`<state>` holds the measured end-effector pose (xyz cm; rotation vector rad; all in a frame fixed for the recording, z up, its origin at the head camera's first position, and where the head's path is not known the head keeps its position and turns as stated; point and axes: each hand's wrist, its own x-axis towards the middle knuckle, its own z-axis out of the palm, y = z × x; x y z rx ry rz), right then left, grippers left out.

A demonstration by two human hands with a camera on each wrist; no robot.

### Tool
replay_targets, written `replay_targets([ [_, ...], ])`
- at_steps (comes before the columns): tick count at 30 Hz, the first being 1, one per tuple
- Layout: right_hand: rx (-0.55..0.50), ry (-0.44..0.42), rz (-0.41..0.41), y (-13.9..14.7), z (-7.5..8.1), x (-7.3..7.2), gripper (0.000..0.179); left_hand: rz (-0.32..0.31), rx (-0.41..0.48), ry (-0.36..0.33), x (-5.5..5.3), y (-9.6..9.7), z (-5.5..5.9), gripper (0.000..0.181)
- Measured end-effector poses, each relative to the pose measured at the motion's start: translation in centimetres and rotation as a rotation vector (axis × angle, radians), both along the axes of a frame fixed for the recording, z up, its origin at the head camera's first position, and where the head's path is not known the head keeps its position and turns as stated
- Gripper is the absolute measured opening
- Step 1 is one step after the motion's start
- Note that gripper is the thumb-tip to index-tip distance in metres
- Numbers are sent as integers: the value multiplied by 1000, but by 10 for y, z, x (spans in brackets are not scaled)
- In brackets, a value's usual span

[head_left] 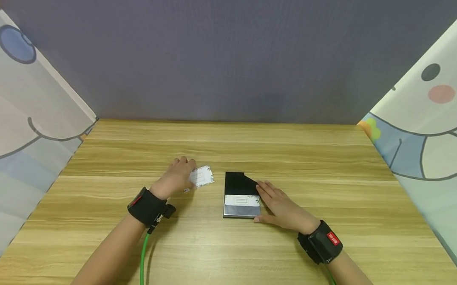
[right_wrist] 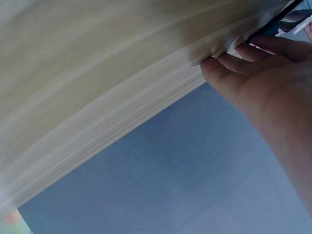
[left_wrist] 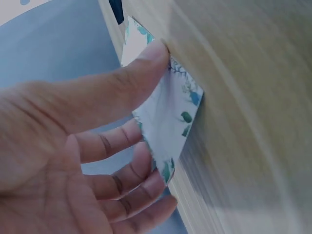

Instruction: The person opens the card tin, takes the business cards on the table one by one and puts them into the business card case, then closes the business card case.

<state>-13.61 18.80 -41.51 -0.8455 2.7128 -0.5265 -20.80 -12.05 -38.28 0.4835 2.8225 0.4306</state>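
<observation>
My left hand [head_left: 176, 177] pinches a white card [head_left: 203, 176] with leafy printed corners, left of the middle of the table. In the left wrist view the thumb lies across the face of the printed card [left_wrist: 163, 119], with the other fingers behind its edge. To the right lies an opened black card case [head_left: 235, 183], its lid folded back. Inside its metal-edged lower half sits another printed card [head_left: 243, 200]. My right hand [head_left: 281, 207] rests along the case's right side, fingers extended at the lid and thumb by the lower right corner.
Both things lie on a wood-grain table [head_left: 208, 252]. A dark grey panel [head_left: 232, 57] stands behind it, and cartoon-printed sheets [head_left: 34, 108] flank the sides. Black wrist straps [head_left: 147, 208] carry green cables [head_left: 143, 258] that run toward the near edge.
</observation>
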Motion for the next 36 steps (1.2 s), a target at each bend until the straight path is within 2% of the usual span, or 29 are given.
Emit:
replay_targets([
  [9,-11,2,5,0,1,1,85,-3,98,55,1,2,0,22],
  [14,-12,3,5,0,2,1,84,-29,152,109,1,6,3,19],
  [22,-12,11,7,0,2,1,84,-44,216,149,6,20,11,19],
  [26,-11,21,11,0,1,2,84,-68,255,144,8,31,13,17],
  [36,-16,26,7,0,0,2,84,-158,380,63,12,57,10,17],
])
